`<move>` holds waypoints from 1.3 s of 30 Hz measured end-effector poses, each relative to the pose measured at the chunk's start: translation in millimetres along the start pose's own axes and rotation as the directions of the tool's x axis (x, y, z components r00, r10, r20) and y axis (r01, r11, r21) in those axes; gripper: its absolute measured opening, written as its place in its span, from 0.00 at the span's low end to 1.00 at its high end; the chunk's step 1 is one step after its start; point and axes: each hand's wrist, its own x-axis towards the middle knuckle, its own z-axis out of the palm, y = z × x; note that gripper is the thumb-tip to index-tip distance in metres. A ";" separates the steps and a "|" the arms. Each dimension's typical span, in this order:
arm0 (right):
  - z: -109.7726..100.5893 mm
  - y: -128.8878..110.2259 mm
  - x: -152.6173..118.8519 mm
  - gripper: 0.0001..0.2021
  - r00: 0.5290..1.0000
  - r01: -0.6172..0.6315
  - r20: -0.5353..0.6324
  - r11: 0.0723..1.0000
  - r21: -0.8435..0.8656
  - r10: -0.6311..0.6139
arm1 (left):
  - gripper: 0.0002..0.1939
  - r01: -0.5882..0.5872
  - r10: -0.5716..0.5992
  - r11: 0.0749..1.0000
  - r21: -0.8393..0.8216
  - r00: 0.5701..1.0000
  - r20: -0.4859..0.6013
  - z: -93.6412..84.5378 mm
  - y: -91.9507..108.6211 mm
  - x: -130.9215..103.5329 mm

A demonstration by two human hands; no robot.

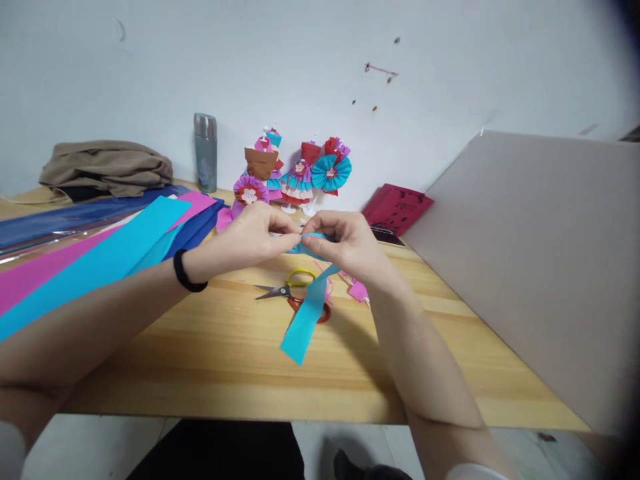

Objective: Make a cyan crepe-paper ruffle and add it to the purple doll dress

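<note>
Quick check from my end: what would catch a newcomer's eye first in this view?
Probably the bright blue strip hanging from the right hand, its upper part pinched by the fingers of both hands, the left hand meeting it mid-view. Next, the little ruffled dresses standing in a colorful cluster behind the hands, by the wall. Then the vivid pink and blue sheets fanned across the left side of the table.

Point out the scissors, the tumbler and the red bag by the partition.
Scissors (285,291): head view, on the pivot where the blades cross.
Tumbler (206,157): head view, on the middle of its grey body.
Red bag (395,209): head view, on its front face.
</note>
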 end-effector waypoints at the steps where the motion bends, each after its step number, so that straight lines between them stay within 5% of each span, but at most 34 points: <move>1: 0.3 1.0 0.3 0.06 1.000 0.006 -0.006 1.000 -0.002 -0.006 | 0.14 0.009 -0.009 1.000 -0.012 1.000 0.004 -1.0 -1.5 0.5; 10: 7.6 -1.1 -3.1 0.06 0.996 -0.005 -0.092 0.977 -0.211 -0.014 | 0.16 0.015 -0.011 0.997 0.079 0.998 -0.057 -2.2 -3.2 -0.5; 19: 15.6 -11.6 -11.7 0.19 0.976 -0.034 -0.205 0.882 -0.469 -0.071 | 0.12 -0.028 0.052 0.984 0.174 0.989 -0.138 1.0 4.2 -6.1; 29: 17.5 -15.0 -13.8 0.29 0.987 0.036 -0.124 0.885 -0.465 -0.106 | 0.16 -0.055 0.137 0.948 0.313 0.959 -0.246 3.4 -0.3 -5.3; 39: 8.6 -6.4 -6.0 0.09 0.962 -0.034 -0.271 0.980 -0.196 -0.020 | 0.14 -0.034 0.084 0.978 0.205 0.966 -0.242 -0.1 3.9 -4.8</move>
